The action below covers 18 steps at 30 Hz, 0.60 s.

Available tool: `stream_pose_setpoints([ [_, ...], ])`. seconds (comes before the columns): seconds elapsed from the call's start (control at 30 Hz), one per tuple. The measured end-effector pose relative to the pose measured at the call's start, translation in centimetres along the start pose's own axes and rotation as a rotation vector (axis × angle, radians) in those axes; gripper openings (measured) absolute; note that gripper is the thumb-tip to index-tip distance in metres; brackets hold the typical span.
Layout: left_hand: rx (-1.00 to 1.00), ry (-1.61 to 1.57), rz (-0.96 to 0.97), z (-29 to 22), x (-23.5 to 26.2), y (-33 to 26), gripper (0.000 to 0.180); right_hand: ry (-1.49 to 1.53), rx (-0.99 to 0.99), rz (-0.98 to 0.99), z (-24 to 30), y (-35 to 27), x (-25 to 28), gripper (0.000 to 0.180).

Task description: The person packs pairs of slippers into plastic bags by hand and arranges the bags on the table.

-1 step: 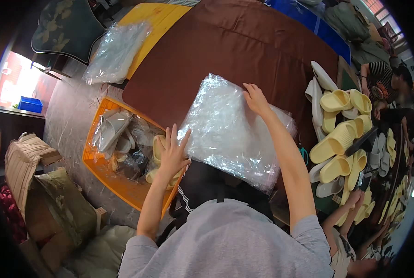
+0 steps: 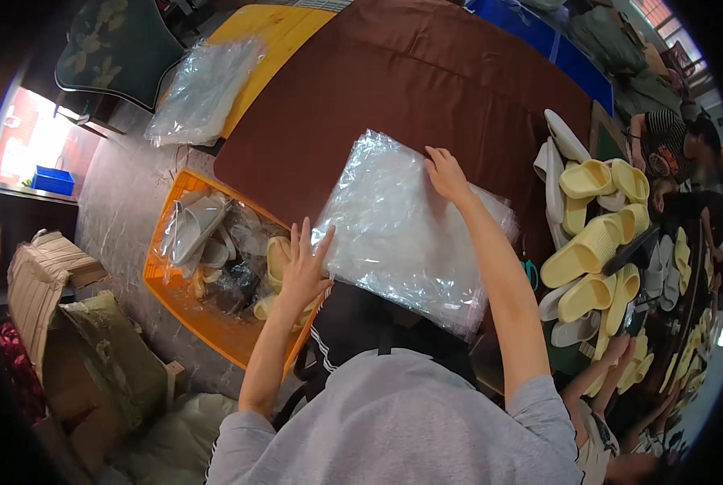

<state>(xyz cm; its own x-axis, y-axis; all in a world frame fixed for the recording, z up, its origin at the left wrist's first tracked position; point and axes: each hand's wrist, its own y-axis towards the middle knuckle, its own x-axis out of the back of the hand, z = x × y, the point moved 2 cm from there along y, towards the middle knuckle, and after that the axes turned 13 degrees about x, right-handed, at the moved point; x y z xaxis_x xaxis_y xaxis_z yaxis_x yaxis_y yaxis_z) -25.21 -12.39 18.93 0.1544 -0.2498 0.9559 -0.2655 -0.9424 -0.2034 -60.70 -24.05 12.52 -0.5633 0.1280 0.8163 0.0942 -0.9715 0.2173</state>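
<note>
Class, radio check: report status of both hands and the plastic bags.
Left hand flat on near-left edge of clear bag stack. Right hand pressing its far edge. Orange crate beside the left hand; nothing blocking.

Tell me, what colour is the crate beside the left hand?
Orange; the crate shows best in the head view, the only one.

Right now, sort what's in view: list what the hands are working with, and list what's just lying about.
In hand:
- left hand, flat at the edge of the clear plastic bags
- right hand, on top of the bags
- stack of clear plastic bags
- brown table cover under them

Lying about:
- orange crate of bagged slippers
- yellow slippers
- second bag pile
- blue bin
</note>
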Motion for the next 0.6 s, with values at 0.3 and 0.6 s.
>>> stream_pose_setpoints([
  [0.3,0.029,-0.041,-0.092,1.1,-1.2,2.7,0.108,-0.040,0.103,0.023,2.5,0.2,-2.0,0.030],
  [0.6,-0.112,-0.138,0.223,2.1,0.9,3.9,0.121,-0.007,0.024,-0.113,2.2,-2.9,1.8,0.044],
])
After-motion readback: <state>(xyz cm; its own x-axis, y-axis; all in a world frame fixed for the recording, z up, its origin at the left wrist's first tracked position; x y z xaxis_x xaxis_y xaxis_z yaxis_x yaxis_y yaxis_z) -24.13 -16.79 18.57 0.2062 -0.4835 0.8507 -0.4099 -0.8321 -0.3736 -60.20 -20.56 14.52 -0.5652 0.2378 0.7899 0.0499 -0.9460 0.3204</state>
